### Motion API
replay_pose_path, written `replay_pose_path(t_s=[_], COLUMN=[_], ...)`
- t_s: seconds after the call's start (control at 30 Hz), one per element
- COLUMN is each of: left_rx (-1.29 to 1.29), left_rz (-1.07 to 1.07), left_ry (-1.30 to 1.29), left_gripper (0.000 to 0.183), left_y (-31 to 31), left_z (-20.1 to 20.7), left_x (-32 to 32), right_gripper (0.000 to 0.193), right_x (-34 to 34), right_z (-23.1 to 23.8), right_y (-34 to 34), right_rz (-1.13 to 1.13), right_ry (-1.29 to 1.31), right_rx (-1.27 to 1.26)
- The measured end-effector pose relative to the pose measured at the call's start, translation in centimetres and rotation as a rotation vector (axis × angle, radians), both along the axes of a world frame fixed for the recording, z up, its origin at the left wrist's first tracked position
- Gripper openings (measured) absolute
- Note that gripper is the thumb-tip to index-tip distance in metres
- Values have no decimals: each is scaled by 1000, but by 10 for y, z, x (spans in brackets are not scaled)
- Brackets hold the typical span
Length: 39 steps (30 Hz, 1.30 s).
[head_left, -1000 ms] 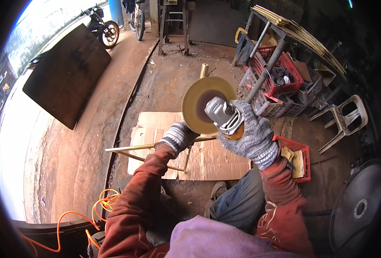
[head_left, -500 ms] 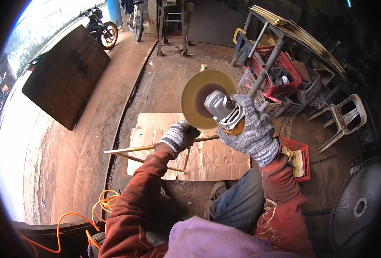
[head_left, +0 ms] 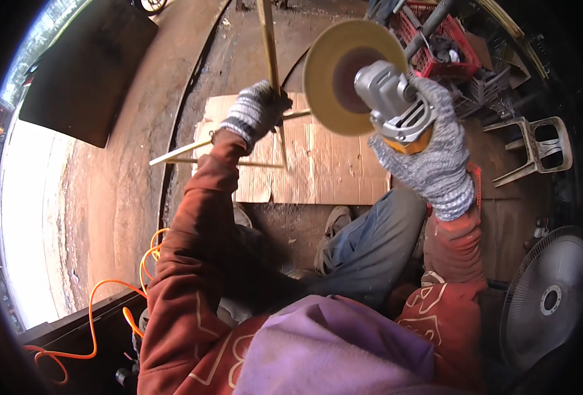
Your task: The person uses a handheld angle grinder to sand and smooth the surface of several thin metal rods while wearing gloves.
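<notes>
My left hand (head_left: 250, 117), in a grey-striped knit glove, is closed around a gold-coloured metal tube frame (head_left: 267, 46). One tube points up and away from me, and others stick out left and below the hand. In a matching glove, my right hand (head_left: 436, 151) is wrapped around an angle grinder (head_left: 382, 89) with a grey metal head and an orange-yellow body. Its large yellowish disc (head_left: 324, 79) faces away from me, to the right of the frame and apart from the upright tube. I cannot tell whether the disc spins.
A flattened cardboard sheet (head_left: 331, 171) lies on the floor below my hands. A dark panel (head_left: 87, 72) stands at left. Red crates (head_left: 446, 62) and a plastic chair (head_left: 535, 148) are at right, above a fan (head_left: 548, 299). An orange hose (head_left: 110, 282) curls at lower left.
The view has tipped down, so the surroundings sit higher. My left hand has turned the frame, and a tube now points away from me. The grinder has moved right, farther from my left hand.
</notes>
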<state>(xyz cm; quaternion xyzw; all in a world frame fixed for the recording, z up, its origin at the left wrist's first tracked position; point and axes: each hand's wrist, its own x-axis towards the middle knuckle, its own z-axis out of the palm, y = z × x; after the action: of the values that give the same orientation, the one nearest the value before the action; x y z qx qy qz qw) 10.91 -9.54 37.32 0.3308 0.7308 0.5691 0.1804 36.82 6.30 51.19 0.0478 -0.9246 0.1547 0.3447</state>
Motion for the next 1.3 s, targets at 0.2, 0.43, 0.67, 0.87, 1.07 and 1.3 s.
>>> replay_pose_path(t_s=[0.2,0.43,0.67,0.87,1.07,1.3], left_rx=[-56,-136,-271,-235,-277,-123], left_rz=[20,-167,-154,-241,-287,-296], left_ry=[73,244,1009,740,753,773], left_gripper=[25,22,29,27,27,28], left_y=[3,25,30,13,32,51], left_z=[2,-3,-56,37,35,15], left_x=[-12,-20,-95,-8,-4,-4], right_gripper=[83,85,80,79,76,80], right_x=[10,-9,-62,-66,-60,-44], right_z=[2,-6,-6,-24,-27,-23], right_y=[2,7,-19,6,19,23], right_rz=[62,63,92,29,-36,-86], right_ry=[60,118,180,97,42,6], right_rx=[105,125,-24,-63,-81,-92])
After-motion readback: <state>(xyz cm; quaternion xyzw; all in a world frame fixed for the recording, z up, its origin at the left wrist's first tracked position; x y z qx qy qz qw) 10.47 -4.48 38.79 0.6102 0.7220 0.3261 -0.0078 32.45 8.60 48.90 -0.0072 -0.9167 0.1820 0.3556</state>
